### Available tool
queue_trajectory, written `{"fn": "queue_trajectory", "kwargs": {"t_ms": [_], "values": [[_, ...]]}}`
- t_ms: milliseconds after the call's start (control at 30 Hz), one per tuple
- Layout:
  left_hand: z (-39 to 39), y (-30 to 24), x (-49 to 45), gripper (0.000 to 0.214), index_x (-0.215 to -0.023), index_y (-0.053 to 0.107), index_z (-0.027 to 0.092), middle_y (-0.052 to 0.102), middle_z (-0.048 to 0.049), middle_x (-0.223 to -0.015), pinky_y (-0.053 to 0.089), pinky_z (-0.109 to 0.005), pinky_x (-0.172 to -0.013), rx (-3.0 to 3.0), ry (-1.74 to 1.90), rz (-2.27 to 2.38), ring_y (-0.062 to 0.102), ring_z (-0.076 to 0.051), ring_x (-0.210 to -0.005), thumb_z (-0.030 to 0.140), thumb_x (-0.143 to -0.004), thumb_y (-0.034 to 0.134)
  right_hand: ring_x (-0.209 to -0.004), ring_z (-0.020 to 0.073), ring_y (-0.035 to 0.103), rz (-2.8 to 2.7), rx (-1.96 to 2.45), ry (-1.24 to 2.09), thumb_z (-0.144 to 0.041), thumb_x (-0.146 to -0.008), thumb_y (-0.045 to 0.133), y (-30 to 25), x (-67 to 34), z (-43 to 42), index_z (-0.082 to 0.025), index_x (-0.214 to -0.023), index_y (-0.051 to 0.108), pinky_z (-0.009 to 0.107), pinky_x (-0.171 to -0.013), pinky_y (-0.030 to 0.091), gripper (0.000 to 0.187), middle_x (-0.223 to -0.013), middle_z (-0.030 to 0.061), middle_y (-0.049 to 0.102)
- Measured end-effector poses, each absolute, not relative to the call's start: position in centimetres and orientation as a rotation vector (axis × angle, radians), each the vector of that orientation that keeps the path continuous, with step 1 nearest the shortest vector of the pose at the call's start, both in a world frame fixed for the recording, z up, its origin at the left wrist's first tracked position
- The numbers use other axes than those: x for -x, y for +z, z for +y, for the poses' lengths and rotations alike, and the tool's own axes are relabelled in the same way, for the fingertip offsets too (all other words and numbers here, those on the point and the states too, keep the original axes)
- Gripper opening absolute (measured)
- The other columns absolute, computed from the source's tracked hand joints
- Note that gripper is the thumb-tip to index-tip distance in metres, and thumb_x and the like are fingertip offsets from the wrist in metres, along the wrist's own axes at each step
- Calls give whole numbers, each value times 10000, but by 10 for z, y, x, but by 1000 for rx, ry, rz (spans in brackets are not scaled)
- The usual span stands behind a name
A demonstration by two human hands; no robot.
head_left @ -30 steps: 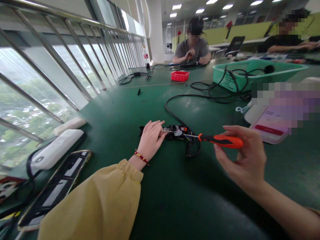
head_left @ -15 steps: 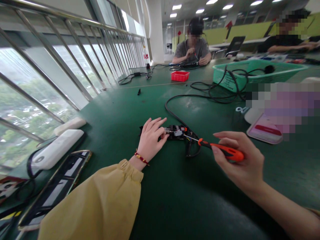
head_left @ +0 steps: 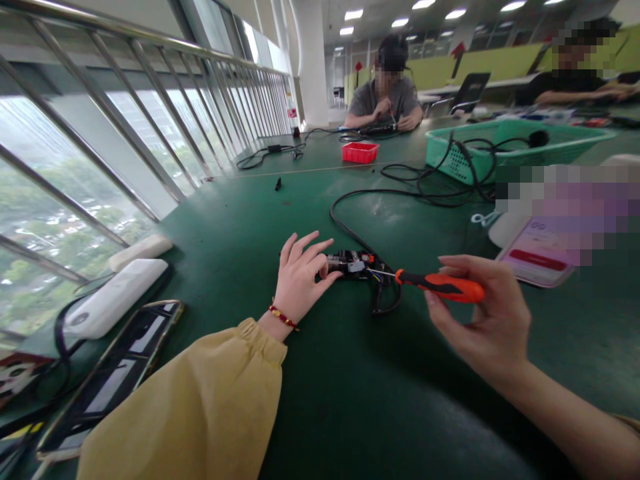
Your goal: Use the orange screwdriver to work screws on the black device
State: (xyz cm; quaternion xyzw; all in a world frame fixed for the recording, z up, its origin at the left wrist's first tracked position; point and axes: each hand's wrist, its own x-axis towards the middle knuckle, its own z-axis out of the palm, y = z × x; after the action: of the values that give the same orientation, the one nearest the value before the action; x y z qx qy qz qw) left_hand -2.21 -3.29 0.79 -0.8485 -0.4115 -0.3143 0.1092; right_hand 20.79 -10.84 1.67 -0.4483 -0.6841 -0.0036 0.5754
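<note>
A small black electrical part (head_left: 353,264) with exposed metal and wires lies on the green table (head_left: 350,387), joined to a black cable (head_left: 350,230). My left hand (head_left: 301,277), in a yellow sleeve with a red bracelet, presses on the part's left end, its other fingers spread and lifted. My right hand (head_left: 483,320) grips an orange-handled screwdriver (head_left: 440,285) near level, with its metal tip at the part's right side.
Two phones (head_left: 115,370) and a white power bank (head_left: 113,297) lie at the left by the railing. A green basket (head_left: 505,143) with cables and a red tray (head_left: 360,152) stand farther back. Two other people work at the far side.
My left fingers have lifted and spread while the hand stays on the part. The screwdriver handle dipped, then rose back to near level, tip still at the part.
</note>
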Motion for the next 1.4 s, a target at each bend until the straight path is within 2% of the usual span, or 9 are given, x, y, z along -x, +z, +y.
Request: {"fn": "queue_trajectory", "kwargs": {"t_ms": [133, 300, 467, 667, 733, 833, 1000, 1167, 1400], "values": [[-33, 8, 22, 255, -590, 448, 194, 617, 2, -1107, 236, -490, -1054, 2495, -928, -1244, 409, -216, -1201, 294, -789, 573, -569, 117, 567, -1647, 1132, 42, -170, -704, 626, 17, -208, -109, -225, -892, 566, 238, -482, 461, 205, -711, -12, 559], [-33, 7, 21, 227, -624, 477, 200, 620, -3, -1061, 251, -468, -1045, 2482, -931, -1288, 425, -209, -1178, 308, -813, 543, -732, 167, 588, -1613, 1002, -50, -124, -663, 637, 16, -209, -107, -230, -1040, 518, 303, -619, 507, 409, -840, 22, 565], [-32, 4, 21, 114, -869, 554, 220, 581, -32, -1099, 270, -436, -1034, 2458, -936, -1347, 437, -203, -1159, 320, -830, 515, -553, 108, 565, -1658, 1098, 82, -150, -698, 621, 17, -207, -109, -229, -927, 553, 235, -473, 469, 251, -743, -9, 559], [-30, 1, 21, 278, -1088, 510, 219, 546, -53, -1153, 264, -431, -1029, 2517, -867, -1372, 453, -209, -1128, 334, -836, 495, -746, 171, 583, -1583, 1023, -54, -137, -666, 633, 17, -208, -107, -229, -1049, 515, 320, -649, 503, 411, -837, 21, 555], [-29, 1, 21, 312, -1112, 503, 211, 538, -61, -1158, 272, -434, -1020, 2537, -825, -1377, 455, -216, -1115, 344, -831, 499, -680, 148, 586, -1612, 1051, -8, -140, -677, 630, 17, -208, -107, -230, -996, 534, 285, -585, 498, 345, -810, 11, 561], [-29, 0, 21, 349, -1127, 503, 194, 534, -71, -1158, 290, -433, -1006, 2565, -788, -1373, 455, -222, -1099, 351, -816, 518, -550, 110, 562, -1642, 1112, 84, -150, -707, 618, 18, -208, -108, -225, -919, 555, 233, -461, 451, 234, -715, -15, 553], [-30, 3, 20, 306, -1110, 537, 225, 546, -59, -1147, 319, -426, -989, 2604, -818, -1274, 469, -210, -1089, 305, -816, 522, -714, 157, 574, -1584, 1024, 1, -122, -661, 644, 16, -208, -107, -220, -1051, 516, 304, -629, 491, 423, -824, 16, 549], [-34, 7, 19, 156, -933, 627, 260, 609, -12, -1059, 330, -404, -994, 2637, -878, -1044, 515, -166, -1043, 263, -824, 516, -515, 116, 526, -1651, 1076, 162, -151, -715, 606, 17, -206, -110, -229, -1017, 507, 253, -451, 429, 327, -640, -37, 524], [-32, 6, 21, 167, -891, 668, 292, 569, -3, -1168, 341, -427, -989, 2706, -723, -949, 454, -198, -1135, 304, -837, 510, -574, 120, 557, -1614, 1096, 51, -147, -686, 631, 19, -206, -109, -220, -971, 539, 241, -501, 462, 308, -691, -22, 553]]}}
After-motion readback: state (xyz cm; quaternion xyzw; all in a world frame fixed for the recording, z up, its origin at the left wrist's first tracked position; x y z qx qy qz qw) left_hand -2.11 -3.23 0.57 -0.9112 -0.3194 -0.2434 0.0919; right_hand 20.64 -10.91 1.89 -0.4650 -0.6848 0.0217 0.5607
